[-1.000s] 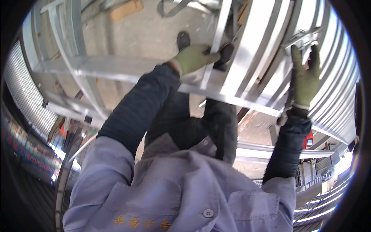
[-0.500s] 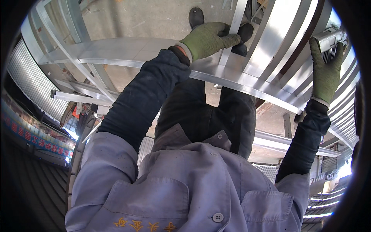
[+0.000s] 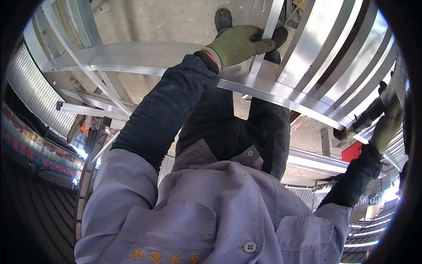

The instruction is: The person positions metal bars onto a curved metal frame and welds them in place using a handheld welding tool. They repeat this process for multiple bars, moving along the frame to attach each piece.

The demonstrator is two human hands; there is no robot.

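Observation:
My left hand (image 3: 239, 46), in a green knit glove, is closed around a narrow silver metal bar (image 3: 273, 20) of a slatted frame. The bar meets a long metal rail (image 3: 281, 97) that crosses in front of my legs. At the far right, my right hand (image 3: 389, 121), in a similar glove, is smeared by motion beside the frame's slats. A dark elongated thing (image 3: 367, 119) lies next to it, reaching toward the rail's end; its kind is unclear. Whether my right fingers hold anything cannot be made out.
Wide, curved-looking metal slats (image 3: 303, 39) stand to the right. Further metal bars (image 3: 83, 22) stand at the left. My shoes (image 3: 223, 20) are on the concrete floor beyond the rail. A red object (image 3: 351, 152) lies near my right forearm. Corrugated sheet (image 3: 39, 92) stands at far left.
My right hand has moved from a silver metal object at the upper right down and outward. The dark elongated thing and the red object have come into sight. My left hand has barely moved.

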